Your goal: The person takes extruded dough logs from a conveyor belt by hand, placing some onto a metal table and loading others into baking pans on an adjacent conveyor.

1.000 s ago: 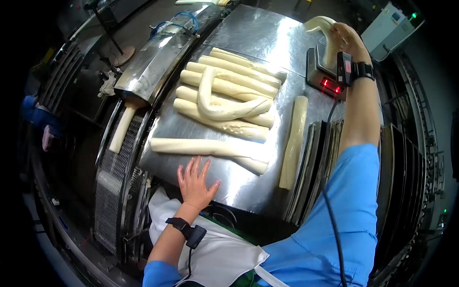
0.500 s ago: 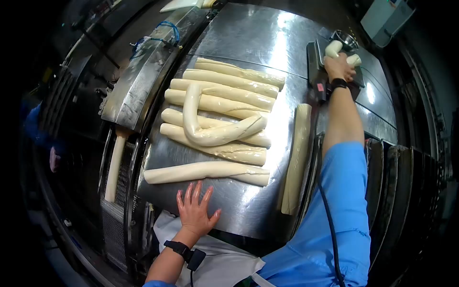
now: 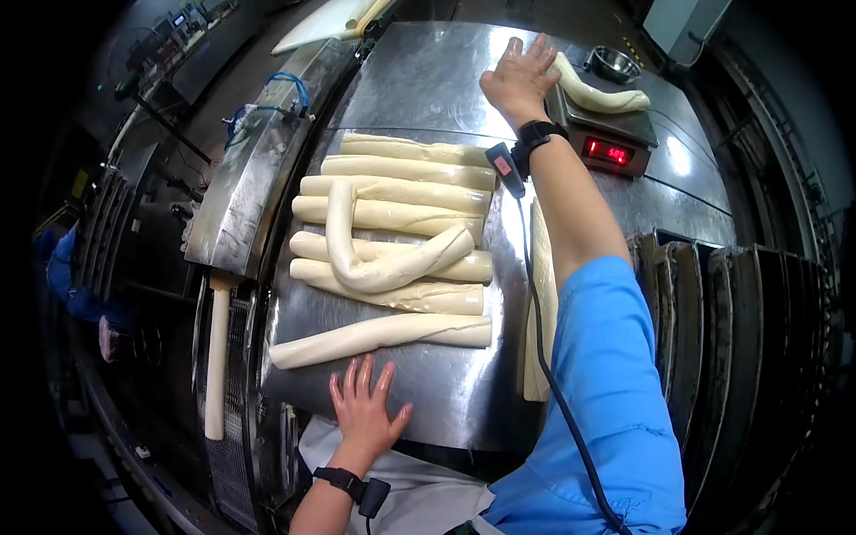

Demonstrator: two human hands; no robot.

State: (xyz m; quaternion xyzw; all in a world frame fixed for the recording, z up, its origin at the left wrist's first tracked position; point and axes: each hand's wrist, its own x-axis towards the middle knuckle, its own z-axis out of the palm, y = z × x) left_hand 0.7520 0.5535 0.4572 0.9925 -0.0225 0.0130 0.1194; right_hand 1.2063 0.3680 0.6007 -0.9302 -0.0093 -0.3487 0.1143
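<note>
My left hand (image 3: pixel 366 406) lies open on the metal table (image 3: pixel 406 406), its fingertips just short of the nearest dough roll (image 3: pixel 383 339). My right hand (image 3: pixel 522 78) is open with its fingers spread, just left of the digital scale (image 3: pixel 615 153). On the scale's pan rests a curved piece of dough (image 3: pixel 602 96), apart from my right hand. Several pale dough rolls (image 3: pixel 401 169) lie side by side mid-table, and a bent dough roll (image 3: pixel 343 236) sits on top of them. Another dough strip (image 3: pixel 538 343) along the right side is partly hidden by my right arm.
A steel bowl (image 3: pixel 613 64) stands behind the scale. At left, dough (image 3: pixel 218 357) hangs from a metal machine housing (image 3: pixel 241 187) over a mesh conveyor (image 3: pixel 234 468). Dark metal trays (image 3: pixel 691 303) stand in a row at right. A black cable (image 3: pixel 544 348) runs along my right arm.
My right hand has let go of the curved dough on the scale and moved left. The scale's red digits now show. Dough from the machine hangs longer. My left hand stays put.
</note>
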